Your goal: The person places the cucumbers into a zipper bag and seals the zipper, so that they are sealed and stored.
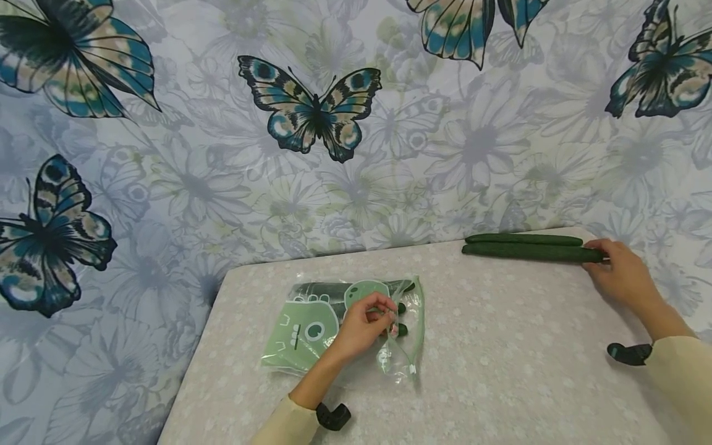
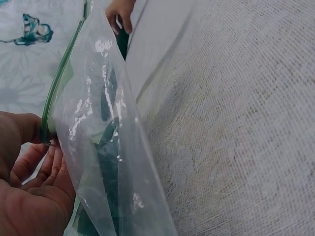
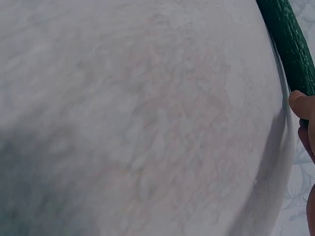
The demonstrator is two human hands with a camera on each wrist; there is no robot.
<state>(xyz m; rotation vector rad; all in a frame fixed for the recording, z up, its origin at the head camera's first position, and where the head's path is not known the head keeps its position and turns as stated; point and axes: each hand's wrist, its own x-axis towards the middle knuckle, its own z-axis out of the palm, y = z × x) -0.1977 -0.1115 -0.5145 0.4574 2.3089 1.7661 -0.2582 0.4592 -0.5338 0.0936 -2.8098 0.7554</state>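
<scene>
My left hand (image 1: pixel 361 327) pinches the open-end edge of a clear zip bag (image 1: pixel 356 371) with green cartoon prints, lying on the table. Its green zip strip (image 2: pixel 60 73) runs past the thumb in the left wrist view. Inside the bag lie dark green cucumbers (image 1: pixel 318 289), partly hidden by the print and the hand. At the table's back right, my right hand (image 1: pixel 625 275) grips the right end of a long cucumber (image 1: pixel 528 250), thumb in front. A second cucumber (image 1: pixel 523 238) lies just behind it, parallel. The gripped cucumber (image 3: pixel 290 44) also shows in the right wrist view.
A pale patterned cloth covers the table (image 1: pixel 500 346). Its back edge meets a wall covering (image 1: pixel 423 185) printed with flowers and butterflies, close behind the two loose cucumbers. Black straps (image 1: pixel 334 417) sit at both wrists.
</scene>
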